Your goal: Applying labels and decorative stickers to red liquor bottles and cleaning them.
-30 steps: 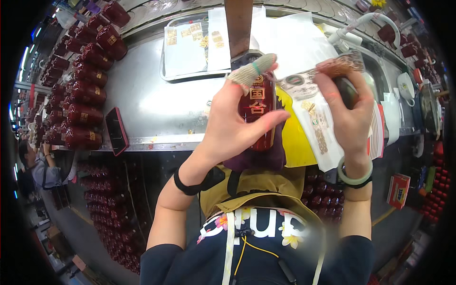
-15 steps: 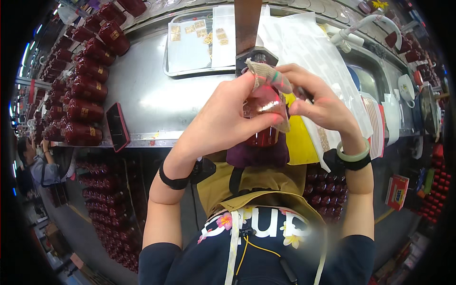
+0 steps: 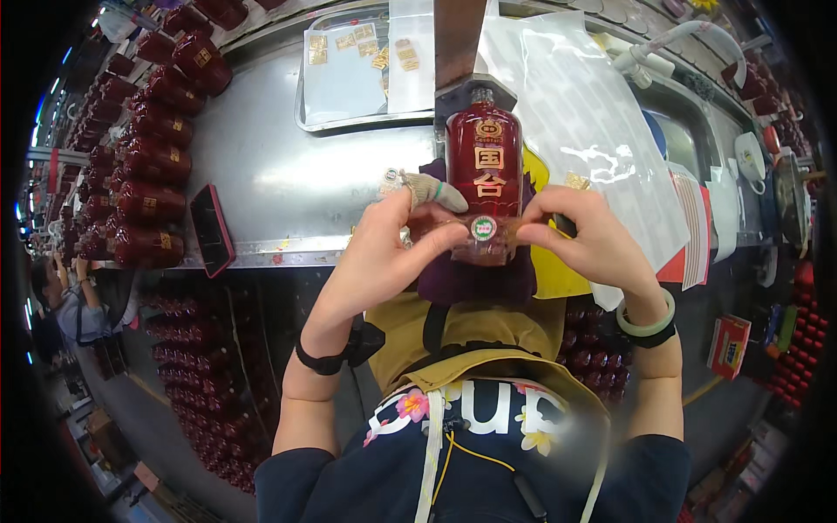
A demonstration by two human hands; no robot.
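Note:
A dark red glass bottle (image 3: 465, 139) with gold lettering lies front up, its neck pointing away from me. A purple cloth (image 3: 475, 286) is under its near end. Across the lower part of the bottle stretches a clear film (image 3: 497, 251) with a round green and white sticker (image 3: 482, 228). My left hand (image 3: 384, 248) pinches the film's left side; a beige cloth finger cover (image 3: 427, 188) with a green edge is on one finger. My right hand (image 3: 588, 235) is closed at the film's right side, thumb against fingertips. Whether the film touches the glass I cannot tell.
A metal tray (image 3: 327, 129) with gold stickers lies beyond my left hand. Rows of red bottles (image 3: 155, 205) stand at the left, with a phone (image 3: 212, 231) beside them. White plastic sheeting (image 3: 602, 148) covers the right side. A brown metal post (image 3: 457, 44) rises behind the bottle.
Both hands have come nearer to me and lower, leaving most of the bottle's front uncovered. The clear film with its round sticker now shows between them.

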